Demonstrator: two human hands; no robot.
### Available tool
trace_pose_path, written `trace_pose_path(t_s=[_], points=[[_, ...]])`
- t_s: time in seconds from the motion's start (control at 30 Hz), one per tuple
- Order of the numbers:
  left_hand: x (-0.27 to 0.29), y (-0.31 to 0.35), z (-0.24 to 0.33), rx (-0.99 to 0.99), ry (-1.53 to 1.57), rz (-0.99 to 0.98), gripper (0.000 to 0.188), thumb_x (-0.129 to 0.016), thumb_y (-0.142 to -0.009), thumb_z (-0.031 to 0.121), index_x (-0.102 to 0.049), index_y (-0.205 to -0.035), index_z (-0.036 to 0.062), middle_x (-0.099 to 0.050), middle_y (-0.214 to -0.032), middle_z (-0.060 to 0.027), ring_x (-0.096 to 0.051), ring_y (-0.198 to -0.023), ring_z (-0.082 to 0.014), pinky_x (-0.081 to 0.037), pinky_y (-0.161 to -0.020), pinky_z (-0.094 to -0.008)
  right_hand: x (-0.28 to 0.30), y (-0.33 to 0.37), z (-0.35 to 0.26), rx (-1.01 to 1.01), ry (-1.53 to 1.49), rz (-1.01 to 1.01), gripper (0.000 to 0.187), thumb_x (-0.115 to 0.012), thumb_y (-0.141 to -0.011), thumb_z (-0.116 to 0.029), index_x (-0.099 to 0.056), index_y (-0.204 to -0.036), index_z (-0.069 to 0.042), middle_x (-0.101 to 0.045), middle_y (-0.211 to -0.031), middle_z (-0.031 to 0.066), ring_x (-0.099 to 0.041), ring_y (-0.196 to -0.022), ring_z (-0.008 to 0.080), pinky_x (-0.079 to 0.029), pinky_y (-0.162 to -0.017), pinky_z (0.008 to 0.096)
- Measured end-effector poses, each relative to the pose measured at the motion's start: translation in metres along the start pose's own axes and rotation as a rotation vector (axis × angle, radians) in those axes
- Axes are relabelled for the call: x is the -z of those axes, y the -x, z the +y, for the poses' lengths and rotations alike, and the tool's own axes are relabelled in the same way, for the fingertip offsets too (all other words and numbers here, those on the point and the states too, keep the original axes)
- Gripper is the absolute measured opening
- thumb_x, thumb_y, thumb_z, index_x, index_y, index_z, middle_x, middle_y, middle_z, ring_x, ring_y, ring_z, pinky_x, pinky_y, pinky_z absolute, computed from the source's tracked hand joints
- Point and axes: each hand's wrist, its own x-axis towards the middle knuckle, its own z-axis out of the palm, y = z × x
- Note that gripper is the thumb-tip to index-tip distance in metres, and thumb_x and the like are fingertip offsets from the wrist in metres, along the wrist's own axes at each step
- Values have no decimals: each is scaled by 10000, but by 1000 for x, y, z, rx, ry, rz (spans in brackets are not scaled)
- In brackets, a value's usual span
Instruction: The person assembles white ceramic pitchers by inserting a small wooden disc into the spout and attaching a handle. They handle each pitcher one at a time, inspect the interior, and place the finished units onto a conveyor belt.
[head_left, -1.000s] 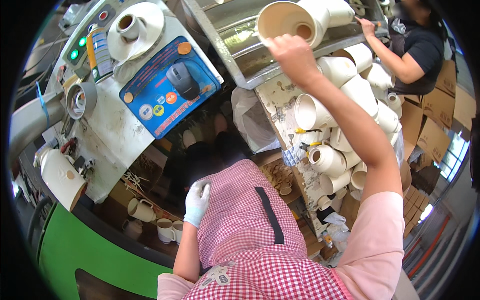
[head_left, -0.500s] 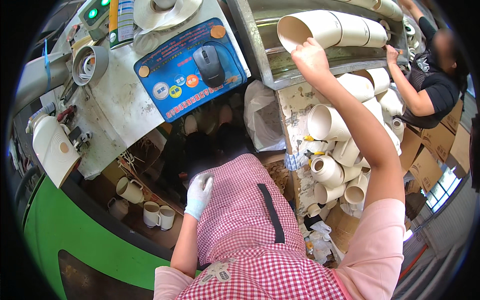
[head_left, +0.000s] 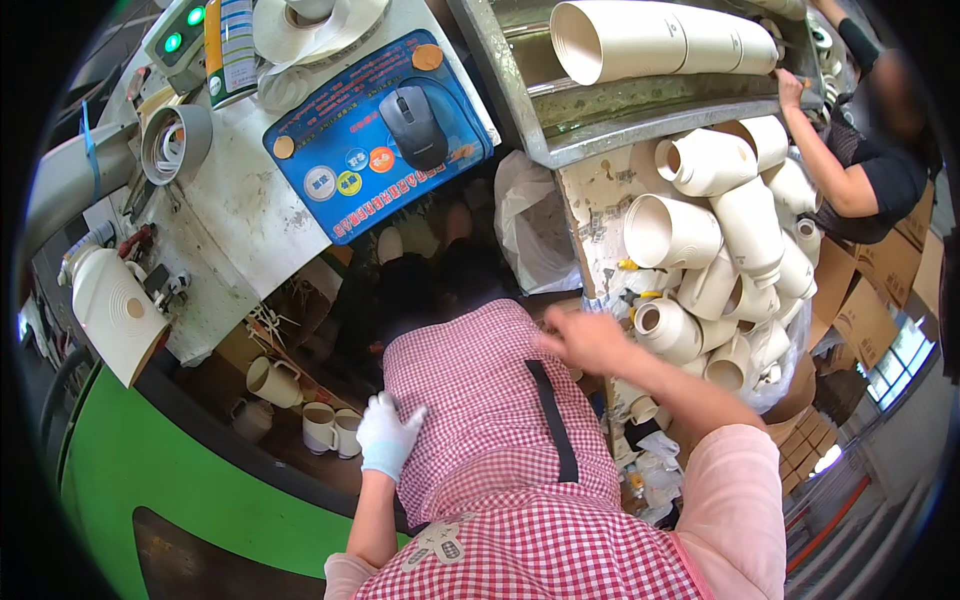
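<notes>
My left hand (head_left: 388, 435), in a white glove, lies on my red checked apron (head_left: 450, 370) with its fingers apart and nothing in them. Bare and slightly blurred, my right hand (head_left: 590, 342) is over the apron's right edge, fingers curled in; I see nothing in them. Beyond it, a row of cream cylindrical pieces (head_left: 635, 42), fitted end to end, lies across a metal trough (head_left: 570, 140). A pile of cream jug bodies (head_left: 672, 232) is on the worn surface to the right, the nearest wares to my right hand.
A white worktop (head_left: 220, 240) holds a blue mat (head_left: 350, 190), a black mouse (head_left: 415, 125) and a tape roll (head_left: 178, 143). Cream mugs (head_left: 320, 428) stand below it. A green panel (head_left: 190, 480) is at left. At right, a co-worker's arm (head_left: 830, 170) reaches to the trough.
My right hand has let go of the rim of the cream cylinder and come back to my apron. My left hand's fingers have spread. The view has shifted slightly.
</notes>
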Motion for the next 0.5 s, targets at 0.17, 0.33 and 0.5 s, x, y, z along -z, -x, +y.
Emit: trace_pose_path(t_s=[0.17,0.33,0.5], points=[[7,-4,-27,-301,48,-111,358,-676,-940,411,-672,-981,56,-703,-970,-186,-697,-893,-383,-555,-789,-496,-110,40,-9,-13,-371,-69,472,-549,-1020,-515,-617,-1047,-48,-701,-935,204,-691,-837,417,-544,-726,493],[23,-26,-84,-535,173,-1064,295,-678,-982,355,-755,-1077,87,-757,-902,-101,-715,-791,-229,-565,-746,-373,-144,57,-20,348,-929,-983,173,-674,-984,-219,-679,-1039,-55,-695,-745,88,-708,-626,193,-551,-571,330],[-16,-100,-112,-250,157,-1280,335,-702,-974,365,-751,-1021,38,-721,-832,-46,-657,-744,-126,-551,-714,-296,-215,-38,-36,228,-1070,-1015,276,-459,-1009,-103,-668,-885,29,-694,-670,158,-691,-498,227,-574,-445,335]])
